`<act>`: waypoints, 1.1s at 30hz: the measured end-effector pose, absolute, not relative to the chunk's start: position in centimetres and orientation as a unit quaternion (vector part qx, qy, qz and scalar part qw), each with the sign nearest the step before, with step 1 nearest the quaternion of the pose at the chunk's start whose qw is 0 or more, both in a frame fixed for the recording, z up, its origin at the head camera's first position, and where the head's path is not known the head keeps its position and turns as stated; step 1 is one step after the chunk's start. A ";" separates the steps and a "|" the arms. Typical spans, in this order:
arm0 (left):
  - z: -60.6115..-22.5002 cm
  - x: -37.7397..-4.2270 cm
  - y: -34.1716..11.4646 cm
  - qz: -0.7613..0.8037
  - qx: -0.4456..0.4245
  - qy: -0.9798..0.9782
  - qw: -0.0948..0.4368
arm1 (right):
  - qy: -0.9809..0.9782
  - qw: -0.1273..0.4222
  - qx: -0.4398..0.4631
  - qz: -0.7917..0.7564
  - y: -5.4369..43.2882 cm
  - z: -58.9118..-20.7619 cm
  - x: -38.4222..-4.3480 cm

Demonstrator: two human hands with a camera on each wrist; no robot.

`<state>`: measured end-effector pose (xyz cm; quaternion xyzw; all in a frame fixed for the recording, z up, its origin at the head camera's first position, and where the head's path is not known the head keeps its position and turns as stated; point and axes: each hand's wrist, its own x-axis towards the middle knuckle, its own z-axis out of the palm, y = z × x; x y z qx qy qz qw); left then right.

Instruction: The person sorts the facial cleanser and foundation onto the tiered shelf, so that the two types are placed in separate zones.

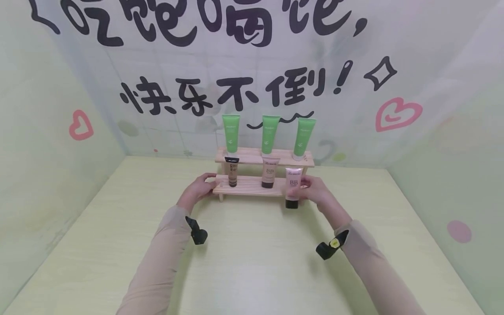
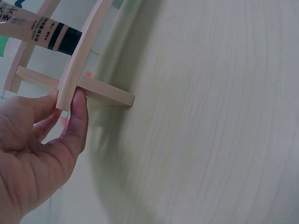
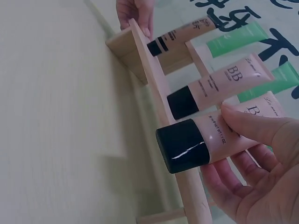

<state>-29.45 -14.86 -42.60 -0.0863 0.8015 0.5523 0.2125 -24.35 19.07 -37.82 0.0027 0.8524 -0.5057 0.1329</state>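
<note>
My right hand (image 1: pixel 315 190) pinches a pink BB cream tube (image 3: pixel 219 133) with a black cap, cap down, in front of the right end of the lower shelf. With thumb and fingers my left hand (image 2: pixel 44 144) grips the left end of that lower shelf (image 1: pixel 252 186) of a two-step wooden rack. On the lower shelf a slim tan tube (image 1: pixel 233 171) with dark ends stands at the left. A second pink BB cream tube (image 1: pixel 269 173) stands near the middle. Three green tubes (image 1: pixel 231 133) stand along the upper shelf (image 1: pixel 252 155).
The rack stands on a pale wood-grain table (image 1: pixel 244 253) near the back wall (image 1: pixel 189 140), which carries large black lettering. Side walls (image 1: pixel 445 175) with printed hearts and dots close in the left and right. Black wrist cameras (image 1: pixel 198 235) sit on both sleeves.
</note>
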 end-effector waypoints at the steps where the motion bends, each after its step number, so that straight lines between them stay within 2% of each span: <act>1: -42.6 -29.5 -14.9 0.554 -0.087 0.800 0.212 | 0.856 0.123 0.004 -0.503 19.4 -37.7 -24.6; 12: -42.8 -29.4 -14.8 0.561 -0.082 0.798 0.204 | 0.861 0.045 -0.015 -0.506 21.0 -37.7 -26.5; 25: -43.0 -29.1 -14.4 0.571 -0.079 0.789 0.212 | 0.853 0.016 -0.041 -0.519 21.9 -39.4 -26.1; 29: -43.5 -29.1 -14.6 0.558 -0.071 0.805 0.189 | 0.859 0.028 -0.067 -0.506 21.9 -39.7 -26.2; 33: -44.3 -29.0 -14.8 0.522 -0.054 0.841 0.131 | 0.857 0.050 -0.082 -0.507 22.1 -40.0 -26.3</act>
